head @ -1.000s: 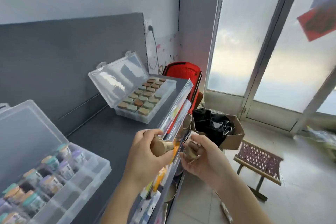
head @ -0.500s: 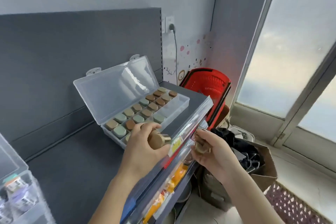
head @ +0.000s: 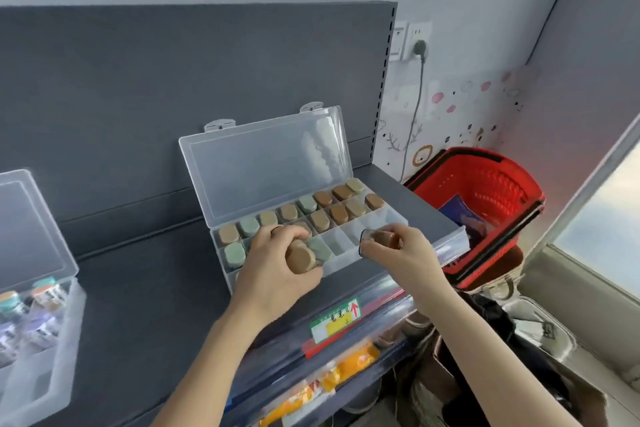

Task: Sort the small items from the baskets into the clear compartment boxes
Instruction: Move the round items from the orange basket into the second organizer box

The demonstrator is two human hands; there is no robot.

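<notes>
Both hands are now brought over the open box (head: 346, 262), whereas half a second ago they were held lower, at the front edge of the shelf (head: 138, 288). The left hand (head: 273, 274) is curled round a tan-capped jar (head: 300, 257), possibly more than one, at the box's 7 o'clock corner. A second jar (head: 377, 238) is pinched on its side in the right hand (head: 405, 250), just above the vacant compartments (head: 332, 243) at 5 o'clock.

The back row of the box is seen filled with capped jars. The middle row is largely filled too, though part is hidden by the left hand, and the front row is judged mostly unfilled. This box is therefore taken to be well past halfway, with the held jars not yet set down. A red basket (head: 519, 184) stands at 3 o'clock, its contents barely seen. Another box (head: 41, 340), holding bottles, lies at 9 o'clock.
</notes>
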